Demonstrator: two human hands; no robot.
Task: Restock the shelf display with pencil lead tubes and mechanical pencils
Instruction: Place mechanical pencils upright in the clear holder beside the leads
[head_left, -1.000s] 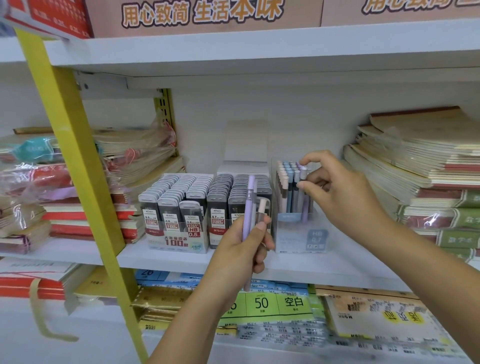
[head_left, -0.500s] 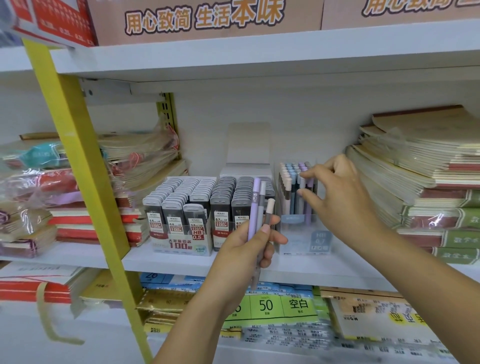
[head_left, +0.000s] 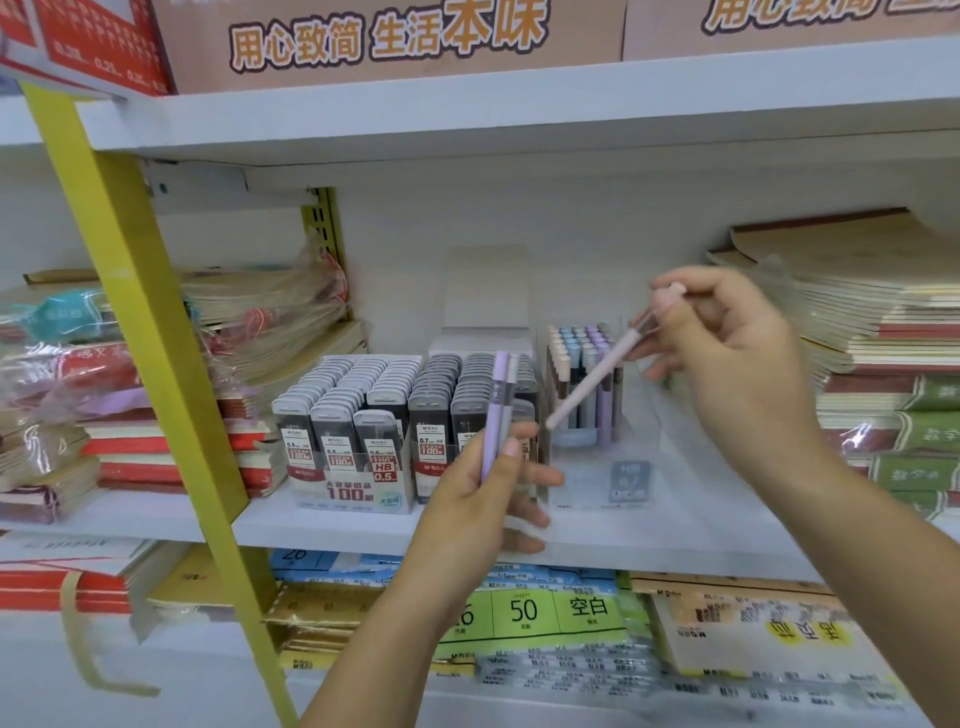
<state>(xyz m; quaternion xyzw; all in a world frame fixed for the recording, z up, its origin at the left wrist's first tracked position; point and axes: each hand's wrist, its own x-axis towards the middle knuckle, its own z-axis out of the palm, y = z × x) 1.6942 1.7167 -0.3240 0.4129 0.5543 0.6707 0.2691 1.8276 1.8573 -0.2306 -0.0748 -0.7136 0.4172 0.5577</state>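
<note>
My left hand grips two upright mechanical pencils, a purple one and a grey one, in front of the shelf. My right hand pinches a pale pink mechanical pencil by its top end, slanting it down toward the left over the clear pencil box. That box holds several upright pastel pencils. Left of it stand display boxes of dark pencil lead tubes.
Wrapped notebook stacks fill the shelf's right side and more stacks lie on the left. A yellow upright post crosses the left foreground. Paper packs lie on the lower shelf edge below.
My right hand left the pencil box, took the pink pencil from my left hand and lifted it up to the right. My left hand now holds two pencils.
</note>
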